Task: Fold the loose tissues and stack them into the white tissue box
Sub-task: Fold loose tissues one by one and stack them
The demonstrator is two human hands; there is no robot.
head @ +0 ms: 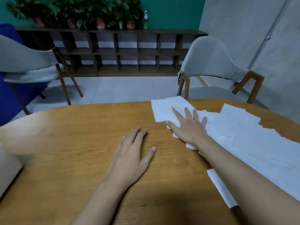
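Head view, surface: a rounded, honey-coloured wooden table (73,143) filled the lower frame.

Head view, task material: loose white paper tissues (243,135) lay overlapped in a fan across the right side of the table, flat and unfolded as far as could be seen. One narrow white strip (220,189) sat apart near the front edge, partly under the right forearm; whether it was a folded tissue could not be told.

Head view, right hand (190,127): open, fingers straight and spread, palm down on the nearest sheets of the fan. It gripped nothing. Judged: pressing flat to pin or slide off the top sheet.

Head view, left hand (131,159): open, fingers straight and together, resting palm down on bare wood just left of the tissues and touching none of them. Judged: waiting in the clear space where a sheet could be folded.

Head view, destination: a pale, blurred block (8,169) at the far left edge, cut off by the frame, was probably the white tissue box. It was well apart from both hands, across the table from the tissues.

Head view, progress: judged early; no tissue was seen in the box.

Head view, surroundings: a grey upholstered chair with wooden legs (211,62) stood behind the table, with a dark wooden cubby shelf (121,52) along the green wall.
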